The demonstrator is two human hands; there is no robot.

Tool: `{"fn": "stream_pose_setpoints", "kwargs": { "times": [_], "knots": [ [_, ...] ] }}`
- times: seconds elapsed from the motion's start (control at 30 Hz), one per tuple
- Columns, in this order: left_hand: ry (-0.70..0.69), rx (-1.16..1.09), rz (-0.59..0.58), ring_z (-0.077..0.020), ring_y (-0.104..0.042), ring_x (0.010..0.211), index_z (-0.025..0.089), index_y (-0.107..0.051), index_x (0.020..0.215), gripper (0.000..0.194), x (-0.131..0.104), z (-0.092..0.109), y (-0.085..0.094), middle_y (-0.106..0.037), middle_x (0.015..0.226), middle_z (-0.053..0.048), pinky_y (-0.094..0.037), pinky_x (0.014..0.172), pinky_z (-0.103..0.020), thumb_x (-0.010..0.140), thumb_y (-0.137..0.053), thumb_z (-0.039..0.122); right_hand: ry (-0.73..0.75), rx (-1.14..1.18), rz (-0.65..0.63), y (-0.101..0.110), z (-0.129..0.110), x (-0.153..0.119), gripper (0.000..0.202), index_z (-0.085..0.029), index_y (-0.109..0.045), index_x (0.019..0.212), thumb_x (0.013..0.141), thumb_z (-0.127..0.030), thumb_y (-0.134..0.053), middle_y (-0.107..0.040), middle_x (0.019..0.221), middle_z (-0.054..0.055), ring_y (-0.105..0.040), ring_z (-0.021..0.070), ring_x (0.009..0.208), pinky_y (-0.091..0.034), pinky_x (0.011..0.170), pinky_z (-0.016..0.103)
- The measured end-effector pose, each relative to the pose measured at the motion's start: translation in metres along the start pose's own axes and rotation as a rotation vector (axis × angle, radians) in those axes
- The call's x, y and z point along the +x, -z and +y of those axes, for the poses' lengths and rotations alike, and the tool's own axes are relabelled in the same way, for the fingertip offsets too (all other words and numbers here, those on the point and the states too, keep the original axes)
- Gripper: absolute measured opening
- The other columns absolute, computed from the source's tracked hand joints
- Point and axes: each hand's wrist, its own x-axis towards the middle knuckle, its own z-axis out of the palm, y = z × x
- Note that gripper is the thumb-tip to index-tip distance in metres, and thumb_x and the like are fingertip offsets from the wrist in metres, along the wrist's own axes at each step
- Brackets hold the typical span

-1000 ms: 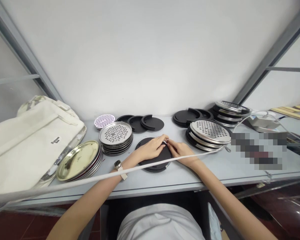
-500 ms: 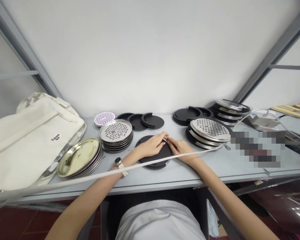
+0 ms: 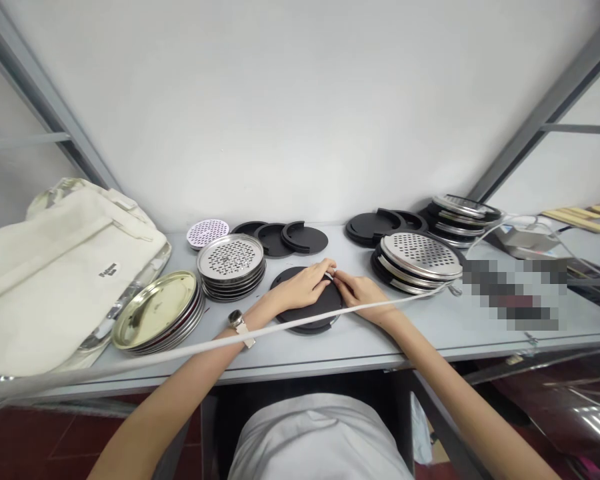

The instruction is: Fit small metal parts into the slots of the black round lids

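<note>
In front of me a round black disc (image 3: 307,300) lies flat on the table, its silvery lower edge showing at the near right. My left hand (image 3: 307,283) reaches across its top, with bent fingers meeting at the far right rim. There my right hand (image 3: 359,292) closes from the other side, thumb and forefinger pinched. Something small and pale shows between the two sets of fingertips, too small to name. A thin white cable (image 3: 300,320) passes in front of both forearms.
Left stand perforated metal discs (image 3: 230,259), gold-topped plates (image 3: 155,310) and a cream bag (image 3: 65,280). Black discs with raised curved rims (image 3: 305,239) lie at the back. To the right are a perforated silver-and-black stack (image 3: 420,257), another stack (image 3: 463,213) and a grey box (image 3: 527,240).
The view has shifted slightly. Both hands keep to the same far right rim of the black disc, with hardly any movement of the fingers.
</note>
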Motion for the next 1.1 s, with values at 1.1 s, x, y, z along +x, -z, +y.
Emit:
{"fn": "stream_pose_setpoints", "kwargs": {
  "times": [1.1],
  "knots": [
    [0.030,-0.028,-0.004,-0.0220,-0.050,0.118,0.019,-0.030,0.129,0.041,-0.0011,0.0017,0.0010,-0.051,0.125,-0.012,-0.040,0.101,-0.040,0.090,-0.039,0.013,-0.063,0.119,0.006,0.0025,-0.0002,-0.0020,0.024,-0.017,-0.053,0.084,0.092,-0.029,-0.033,-0.058,0.062,0.002,-0.049,0.0135,0.051,-0.030,0.052,0.024]
  ]
}}
